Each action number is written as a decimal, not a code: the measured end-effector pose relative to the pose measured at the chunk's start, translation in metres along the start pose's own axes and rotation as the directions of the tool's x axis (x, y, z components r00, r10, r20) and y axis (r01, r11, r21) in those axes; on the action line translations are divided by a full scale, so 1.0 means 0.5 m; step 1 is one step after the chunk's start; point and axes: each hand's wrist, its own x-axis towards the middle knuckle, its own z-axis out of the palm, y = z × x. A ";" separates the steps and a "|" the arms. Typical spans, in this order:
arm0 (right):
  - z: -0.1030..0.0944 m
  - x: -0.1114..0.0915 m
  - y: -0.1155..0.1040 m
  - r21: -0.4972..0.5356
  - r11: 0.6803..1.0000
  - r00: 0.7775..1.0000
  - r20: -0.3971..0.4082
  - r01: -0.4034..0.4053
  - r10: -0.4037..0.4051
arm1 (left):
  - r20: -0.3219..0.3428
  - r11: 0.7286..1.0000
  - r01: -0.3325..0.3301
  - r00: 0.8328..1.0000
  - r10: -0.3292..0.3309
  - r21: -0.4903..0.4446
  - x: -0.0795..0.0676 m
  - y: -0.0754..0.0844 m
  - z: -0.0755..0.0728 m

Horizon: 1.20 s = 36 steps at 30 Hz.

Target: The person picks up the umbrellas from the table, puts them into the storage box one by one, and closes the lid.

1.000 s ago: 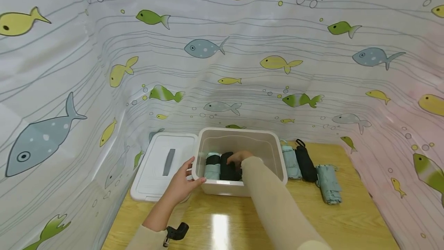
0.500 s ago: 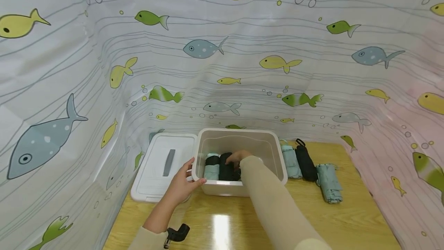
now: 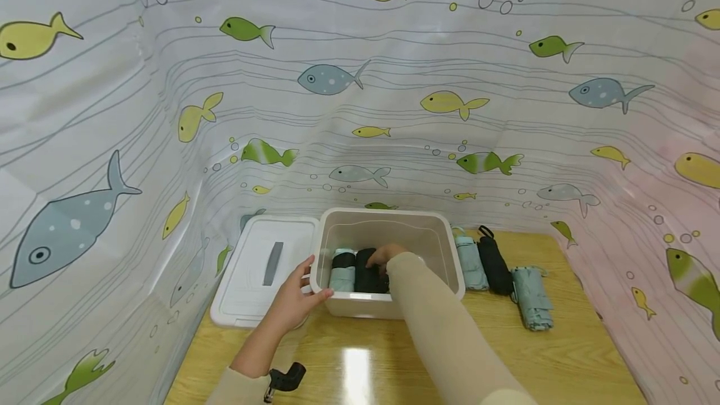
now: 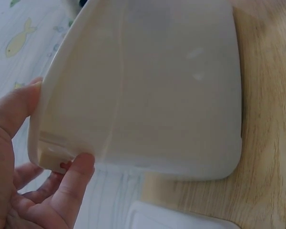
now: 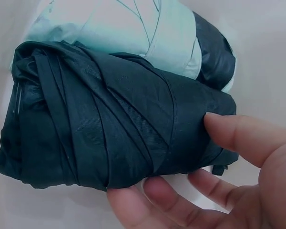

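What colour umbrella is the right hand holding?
A nearly black folded umbrella, clearest in the right wrist view.

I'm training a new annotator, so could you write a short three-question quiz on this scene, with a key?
1. Inside the box, the right hand holds: (A) a light-blue umbrella, (B) a black folded umbrella, (C) the white lid?
2. True or false: the left hand grips the white lid.
3. In the head view, how many folded umbrellas lie on the table to the right of the box?

Key: 1. B; 2. false, the left hand grips the box's rim; 3. three.
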 end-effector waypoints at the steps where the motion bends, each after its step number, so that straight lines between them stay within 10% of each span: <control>1: -0.001 -0.003 0.001 0.007 1.000 1.000 0.000 -0.004 0.004 | 0.001 1.000 0.000 1.000 0.000 0.000 0.000 0.001 0.000; 19: -0.083 -0.079 0.023 0.115 0.988 0.988 0.101 0.102 -0.114 | 0.016 1.000 -0.007 1.000 0.007 -0.002 0.002 -0.004 0.002; 36: -0.121 -0.200 0.005 -0.065 0.933 0.934 0.090 0.353 -0.347 | 0.019 1.000 -0.002 1.000 0.002 0.013 -0.002 -0.007 0.001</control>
